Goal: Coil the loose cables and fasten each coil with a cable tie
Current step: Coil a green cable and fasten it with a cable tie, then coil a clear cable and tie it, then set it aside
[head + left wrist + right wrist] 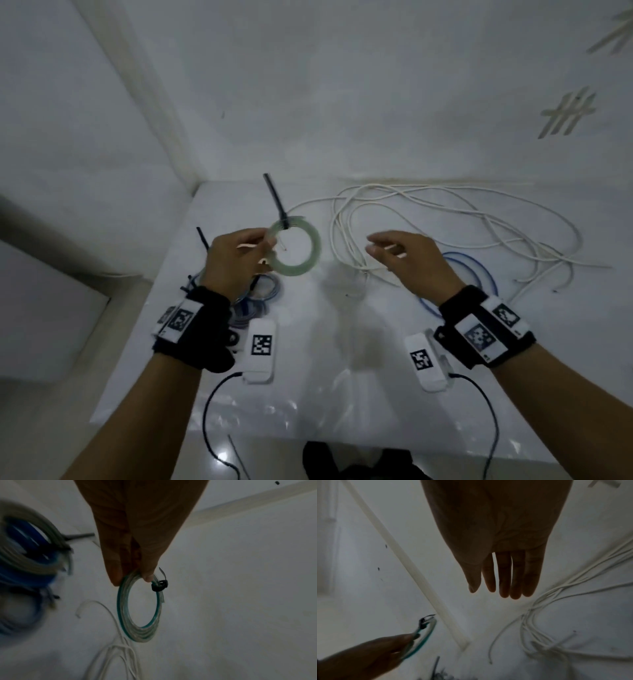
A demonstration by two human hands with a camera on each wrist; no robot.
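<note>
Bare surface [308, 325] lay between the hands; white cable [445, 219] sprawled beyond the right hand [407, 260].

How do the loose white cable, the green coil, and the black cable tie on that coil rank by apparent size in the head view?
1. loose white cable, sprawled widely over the table
2. green coil, pinched by the left hand and lifted nearer the camera, so it looks somewhat enlarged
3. black cable tie, a thin strip

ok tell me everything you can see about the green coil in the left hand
The green coil is a small round ring of thin pale green and clear cable, several turns. A black cable tie cinches it, tail sticking out. The left hand pinches its rim and holds it above the white table; nothing else touches it.
</note>
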